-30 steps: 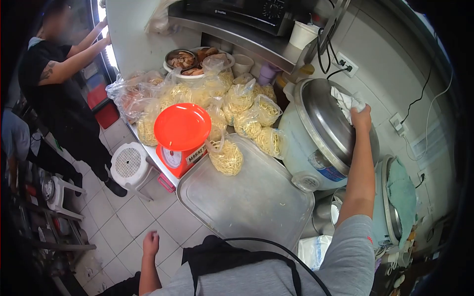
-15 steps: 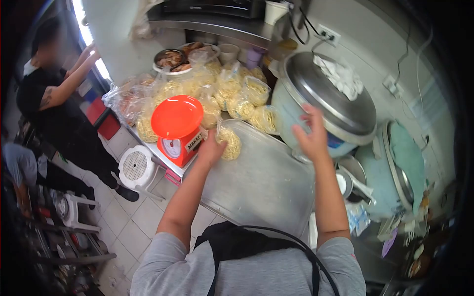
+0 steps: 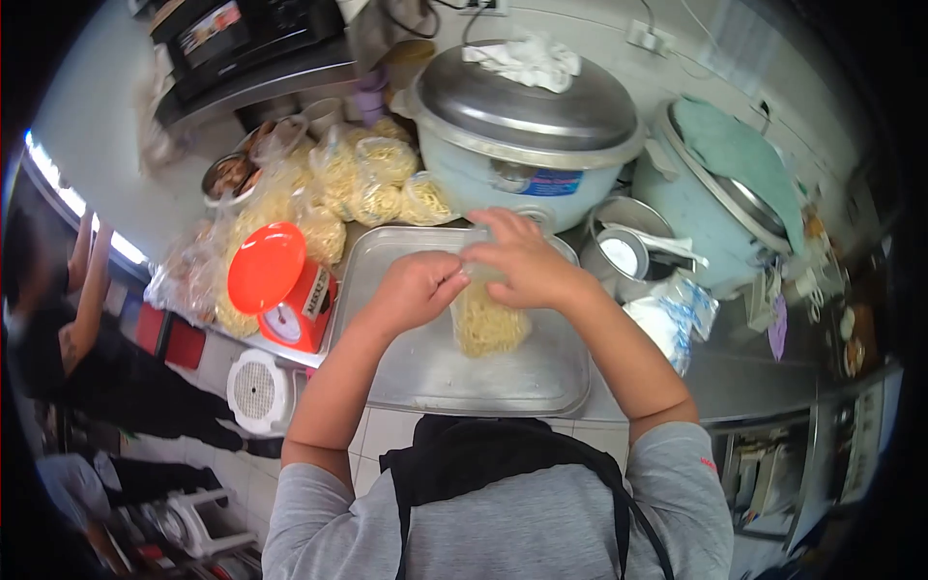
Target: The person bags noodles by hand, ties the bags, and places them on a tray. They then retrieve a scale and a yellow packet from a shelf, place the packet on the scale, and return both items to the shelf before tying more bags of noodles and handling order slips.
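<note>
A clear plastic bag of noodles [image 3: 491, 324] hangs over the metal tray [image 3: 416, 391], its upper part between my two hands. My left hand [image 3: 418, 290] is closed, pinching the top of the bag. Close beside it, my right hand [image 3: 524, 256] reaches over the bag's top with its fingers stretched out and apart. Part of the bag's neck is hidden by my hands. Left of the tray stands an orange kitchen scale [image 3: 311, 309] with a round dial and an orange pan [image 3: 266, 269].
Several bagged noodle portions [image 3: 333, 184] lie behind the scale. A large lidded rice cooker [image 3: 522, 164] stands behind the tray, with another blue-grey vessel [image 3: 720, 208] and a metal pot [image 3: 633, 251] to the right. A person [image 3: 68, 329] stands at left near a white stool [image 3: 259, 391].
My view has turned to the right. The noodle bag has moved from beside the scale to the middle of the tray, and my right hand has come in to meet my left.
</note>
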A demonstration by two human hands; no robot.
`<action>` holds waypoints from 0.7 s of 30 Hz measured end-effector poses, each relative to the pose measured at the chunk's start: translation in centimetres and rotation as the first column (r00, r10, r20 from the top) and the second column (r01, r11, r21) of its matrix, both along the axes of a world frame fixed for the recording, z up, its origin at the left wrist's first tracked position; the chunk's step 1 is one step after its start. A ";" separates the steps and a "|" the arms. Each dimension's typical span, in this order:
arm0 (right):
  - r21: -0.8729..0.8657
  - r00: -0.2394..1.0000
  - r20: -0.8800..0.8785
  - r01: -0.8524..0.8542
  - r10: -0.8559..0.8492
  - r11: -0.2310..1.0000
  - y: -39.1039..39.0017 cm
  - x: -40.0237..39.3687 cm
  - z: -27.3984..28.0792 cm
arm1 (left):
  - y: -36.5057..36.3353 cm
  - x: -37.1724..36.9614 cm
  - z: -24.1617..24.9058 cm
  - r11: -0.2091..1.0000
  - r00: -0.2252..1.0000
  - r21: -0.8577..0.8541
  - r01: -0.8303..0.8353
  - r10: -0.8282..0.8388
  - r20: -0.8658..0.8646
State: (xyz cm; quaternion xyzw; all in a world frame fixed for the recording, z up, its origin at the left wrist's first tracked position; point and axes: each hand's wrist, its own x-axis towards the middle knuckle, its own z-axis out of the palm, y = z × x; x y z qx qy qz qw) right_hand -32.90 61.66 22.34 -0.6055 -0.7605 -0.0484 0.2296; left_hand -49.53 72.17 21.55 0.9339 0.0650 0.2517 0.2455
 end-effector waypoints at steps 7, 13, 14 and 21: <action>-0.378 0.990 0.016 0.133 -0.137 0.916 -6.1 3.7 -2.6 | -1.0 -0.1 -3.5 0.989 0.982 -0.119 0.085 -0.103 -0.157; 0.130 0.965 0.146 0.201 -0.219 0.971 -9.2 0.0 6.5 | -3.1 -2.1 3.8 0.969 0.991 0.231 0.090 -0.111 0.076; 0.205 0.969 0.116 0.190 -0.217 0.960 -9.8 -0.8 7.8 | -3.7 -2.6 5.4 0.969 0.988 0.237 0.068 -0.099 0.120; -0.040 0.977 -0.008 0.210 -0.211 0.977 -7.7 0.9 0.1 | -1.2 -1.2 -1.0 0.973 0.965 0.230 -0.023 0.082 -0.251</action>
